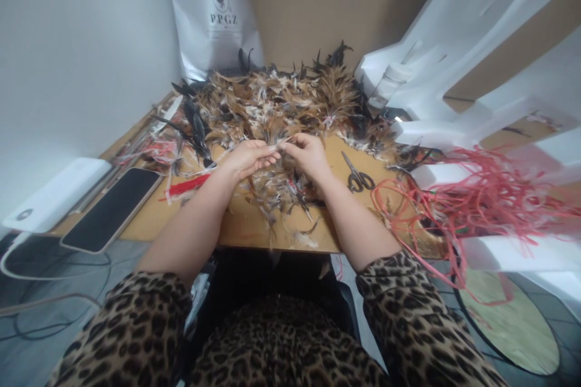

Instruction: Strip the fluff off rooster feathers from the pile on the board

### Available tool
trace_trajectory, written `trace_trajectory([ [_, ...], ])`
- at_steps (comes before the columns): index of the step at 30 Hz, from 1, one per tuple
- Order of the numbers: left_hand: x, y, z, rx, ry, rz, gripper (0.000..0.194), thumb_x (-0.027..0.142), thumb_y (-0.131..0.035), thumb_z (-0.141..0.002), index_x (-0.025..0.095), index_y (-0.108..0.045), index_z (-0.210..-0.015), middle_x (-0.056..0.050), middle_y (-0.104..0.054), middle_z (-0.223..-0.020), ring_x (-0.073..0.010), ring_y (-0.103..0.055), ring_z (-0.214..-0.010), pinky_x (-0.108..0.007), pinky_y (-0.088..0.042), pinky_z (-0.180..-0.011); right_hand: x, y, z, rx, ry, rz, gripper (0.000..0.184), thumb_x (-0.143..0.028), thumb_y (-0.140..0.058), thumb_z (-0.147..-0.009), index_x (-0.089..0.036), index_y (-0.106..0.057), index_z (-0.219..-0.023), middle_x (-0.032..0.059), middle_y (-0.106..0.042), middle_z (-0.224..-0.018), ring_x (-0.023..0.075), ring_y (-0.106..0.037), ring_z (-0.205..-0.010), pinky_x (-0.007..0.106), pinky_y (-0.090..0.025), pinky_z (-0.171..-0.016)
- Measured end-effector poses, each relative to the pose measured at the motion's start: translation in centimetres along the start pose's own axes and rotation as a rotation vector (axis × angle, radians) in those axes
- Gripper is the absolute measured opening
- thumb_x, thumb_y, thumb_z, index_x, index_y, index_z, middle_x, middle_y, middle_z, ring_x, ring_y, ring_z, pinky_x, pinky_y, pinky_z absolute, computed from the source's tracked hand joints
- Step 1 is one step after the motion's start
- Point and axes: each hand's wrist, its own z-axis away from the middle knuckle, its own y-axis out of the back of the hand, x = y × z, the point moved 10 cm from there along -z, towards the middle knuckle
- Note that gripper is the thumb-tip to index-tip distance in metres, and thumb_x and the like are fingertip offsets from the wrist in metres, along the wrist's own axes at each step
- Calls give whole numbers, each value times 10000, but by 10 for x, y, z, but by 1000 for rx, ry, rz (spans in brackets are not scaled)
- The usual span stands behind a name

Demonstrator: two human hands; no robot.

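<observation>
A big heap of brown, black and white feathers (281,103) covers the back of a wooden board (236,224). My left hand (249,157) and my right hand (308,154) meet just in front of the heap, fingertips pinched together. Both are closed on a small bunch of feathers (280,146) held between them. A looser clump of feathers (284,190) lies on the board under my wrists.
Black scissors (360,178) lie right of my right hand. A tangle of red strings (463,199) spreads at the right, under white foam pieces (458,72). A phone (111,208) and a white power bank (57,193) lie at the left. A white bag (213,18) stands behind.
</observation>
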Motion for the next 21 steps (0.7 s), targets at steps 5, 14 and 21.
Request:
trace_trajectory([
  [5,3,-2,1,-10,-33,-83,155,198,-728,-674,58,-662,-669,-102,-690,-696,-63,-598,-512,-129,-470,-497,16,7,-3,48,-80,3,327,-447,-660,-661,-151,-538,-596,-35,-506,-564,75,-421,-558,215,-350,-562],
  [14,6,-4,0,-5,-94,-203,203,253,-745,-650,73,-652,-638,-83,-666,-621,-69,-579,-470,-144,-450,-463,16,2,1,53,-174,-188,363,-458,-725,-584,-154,-530,-614,-61,-467,-524,45,-377,-488,190,-307,-484],
  [21,16,11,0,109,-126,8,107,173,-696,-700,79,-649,-716,-50,-664,-651,-47,-579,-499,-120,-446,-469,31,-19,10,-157,-505,-577,435,-573,-639,-659,-159,-577,-774,-51,-501,-494,33,-355,-362,171,-198,-350],
])
